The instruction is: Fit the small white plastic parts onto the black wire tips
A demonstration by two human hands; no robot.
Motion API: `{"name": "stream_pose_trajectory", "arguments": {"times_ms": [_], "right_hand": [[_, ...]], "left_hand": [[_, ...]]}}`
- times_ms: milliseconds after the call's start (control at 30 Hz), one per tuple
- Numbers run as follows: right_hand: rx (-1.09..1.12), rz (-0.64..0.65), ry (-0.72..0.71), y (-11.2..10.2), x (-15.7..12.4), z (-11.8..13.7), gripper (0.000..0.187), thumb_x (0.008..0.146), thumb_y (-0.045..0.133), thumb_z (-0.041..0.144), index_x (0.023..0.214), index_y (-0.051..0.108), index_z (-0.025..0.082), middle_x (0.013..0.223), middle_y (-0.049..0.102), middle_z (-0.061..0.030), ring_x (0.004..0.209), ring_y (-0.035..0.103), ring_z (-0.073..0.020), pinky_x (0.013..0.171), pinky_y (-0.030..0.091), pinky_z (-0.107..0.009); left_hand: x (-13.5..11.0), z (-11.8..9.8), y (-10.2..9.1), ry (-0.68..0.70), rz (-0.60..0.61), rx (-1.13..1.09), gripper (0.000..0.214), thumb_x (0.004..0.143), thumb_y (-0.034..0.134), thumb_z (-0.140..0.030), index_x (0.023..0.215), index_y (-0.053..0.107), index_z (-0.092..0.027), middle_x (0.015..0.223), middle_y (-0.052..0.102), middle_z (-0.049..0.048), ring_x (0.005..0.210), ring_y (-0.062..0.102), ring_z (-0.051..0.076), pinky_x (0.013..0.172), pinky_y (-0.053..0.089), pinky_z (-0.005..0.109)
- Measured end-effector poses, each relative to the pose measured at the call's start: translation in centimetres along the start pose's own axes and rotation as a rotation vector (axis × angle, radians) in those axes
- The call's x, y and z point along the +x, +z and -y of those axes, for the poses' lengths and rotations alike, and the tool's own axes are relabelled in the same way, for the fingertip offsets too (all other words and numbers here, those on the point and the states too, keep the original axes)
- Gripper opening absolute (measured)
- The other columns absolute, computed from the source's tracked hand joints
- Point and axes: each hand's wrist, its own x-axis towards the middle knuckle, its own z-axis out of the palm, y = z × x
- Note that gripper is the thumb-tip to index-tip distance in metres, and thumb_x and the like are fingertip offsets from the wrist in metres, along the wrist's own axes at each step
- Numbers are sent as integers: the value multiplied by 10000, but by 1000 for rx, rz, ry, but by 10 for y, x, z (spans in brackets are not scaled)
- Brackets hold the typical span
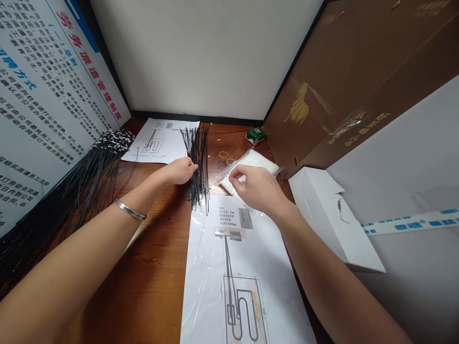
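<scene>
My left hand (182,170) is closed at the edge of a bundle of thin black wires (201,165), its fingertips pinched on wire there. How many strands it grips is hidden. The bundle lies lengthwise away from me, partly over a printed sheet. My right hand (257,187) hovers over the near side of a clear plastic bag of small white pieces (260,160). Its thumb and forefinger are pinched together, and anything between them is too small to make out. Below the hands lies a plastic-covered drawing sheet (208,267).
A larger heap of black wires with white ends (103,162) lies at left. Behind are another printed sheet (143,138), rubber bands (223,155) and a green tape measure (256,135). A white box (322,210) and brown board (322,81) stand at right.
</scene>
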Motion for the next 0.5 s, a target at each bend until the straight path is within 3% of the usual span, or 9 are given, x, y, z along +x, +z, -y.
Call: {"name": "stream_pose_trajectory", "arguments": {"times_ms": [100,267,333,500], "right_hand": [[339,-2,-42,14,1,3,133,886,466,275,856,576,205,1040,685,-64,856,619,-202,684,442,-316],[763,135,-197,38,-6,19,123,933,423,311,890,487,214,1437,442,-105,951,638,-181,731,504,-339],[828,178,-244,45,-10,24,115,943,416,304,899,476,217,1452,422,-109,1051,616,-188,804,504,-352],[930,194,-272,55,-13,28,95,949,429,286,925,485,214,1317,546,-127,1235,514,-189,951,456,-381]], "left_hand": [[-8,3,-1,10,42,-203,361,869,471,-374,554,509,-201,514,500,15,469,479,152,497,365,282],[-41,1,2,-22,109,-652,257,816,563,-337,615,559,-177,508,493,-3,428,395,104,430,310,248],[-58,-3,3,-2,141,-765,221,805,569,-326,656,589,-163,558,533,3,448,393,91,430,303,234],[-88,-10,9,-83,139,-879,152,748,592,-272,650,570,-158,671,639,30,436,371,65,415,270,226]]}}
